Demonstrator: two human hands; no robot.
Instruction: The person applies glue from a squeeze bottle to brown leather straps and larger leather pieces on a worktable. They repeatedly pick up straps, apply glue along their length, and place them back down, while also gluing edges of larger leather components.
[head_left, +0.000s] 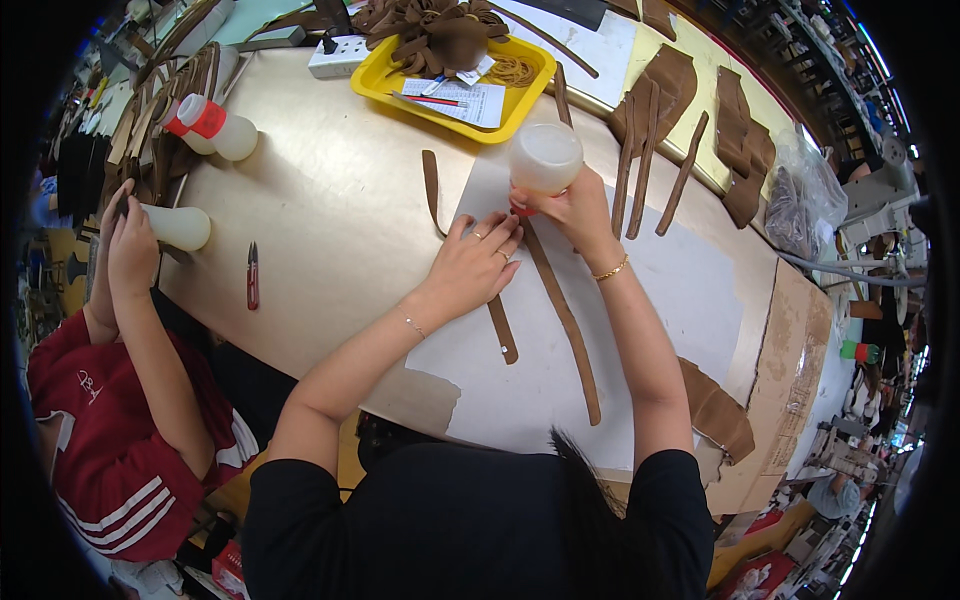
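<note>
My right hand (582, 212) is wrapped round a whitish squeeze bottle (545, 156) with a red collar. The bottle is tipped base up, its red end down by the far end of a long brown strip (562, 312); whether the tip touches it is hidden. My left hand (466, 262) rests beside it with fingers spread, over a shorter brown strip (503, 332) whose middle it covers. Another thin brown strip (431, 185) lies just beyond my left hand. Both strips in front of me lie on a pale grey sheet (500, 400).
A yellow tray (488, 132) holds brown pieces, rubber bands, paper and pens. Red-handled thread snips (253, 278) lie on the left. Two more bottles (233, 135) stand beyond them; a co-worker's hands (132, 245) are near another bottle (180, 228). Brown pieces (745, 150) lie at right.
</note>
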